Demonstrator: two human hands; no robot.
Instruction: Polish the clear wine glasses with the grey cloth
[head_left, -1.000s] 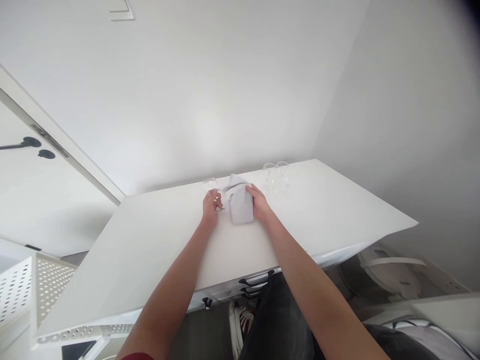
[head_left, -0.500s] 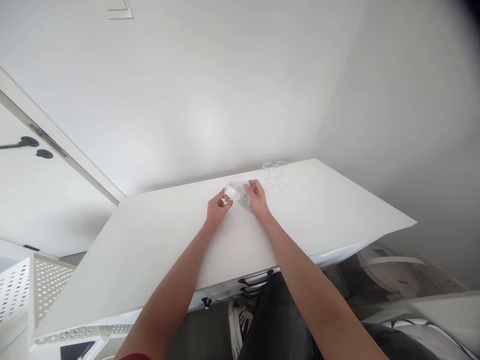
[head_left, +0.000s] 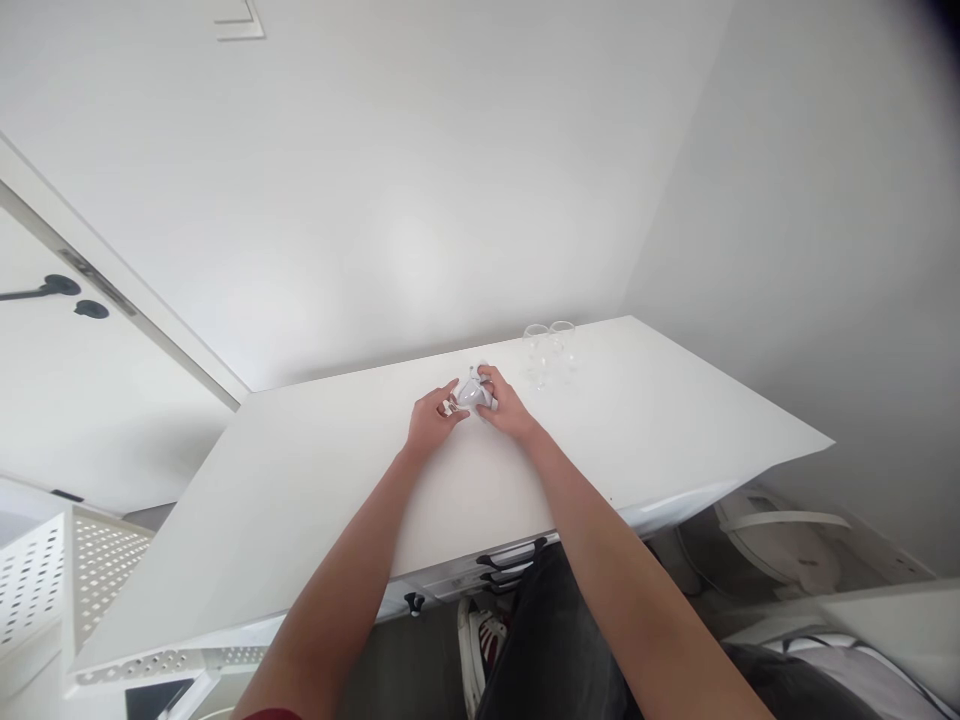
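Over the white cabinet top, my left hand (head_left: 433, 417) is closed around one side of a clear glass (head_left: 472, 394). My right hand (head_left: 508, 403) grips a thin pale grey cloth (head_left: 487, 396), which is pressed against the glass from the right. The hands and cloth hide part of the glass, so its full shape cannot be made out. Behind and to the right of my right hand stand two clear stemmed glasses (head_left: 537, 345), close together and upright.
The white cabinet top (head_left: 315, 490) runs along a white wall. Black drawer handles (head_left: 514, 560) show on its front. To the left is a door with a black handle (head_left: 60, 285). White perforated baskets (head_left: 105, 570) stand at lower left; a shoe (head_left: 480, 645) shows on the floor.
My right hand has moved left with the cloth, from beside the glass to against it. The glass has turned a little in my left hand. The two standing glasses stay put.
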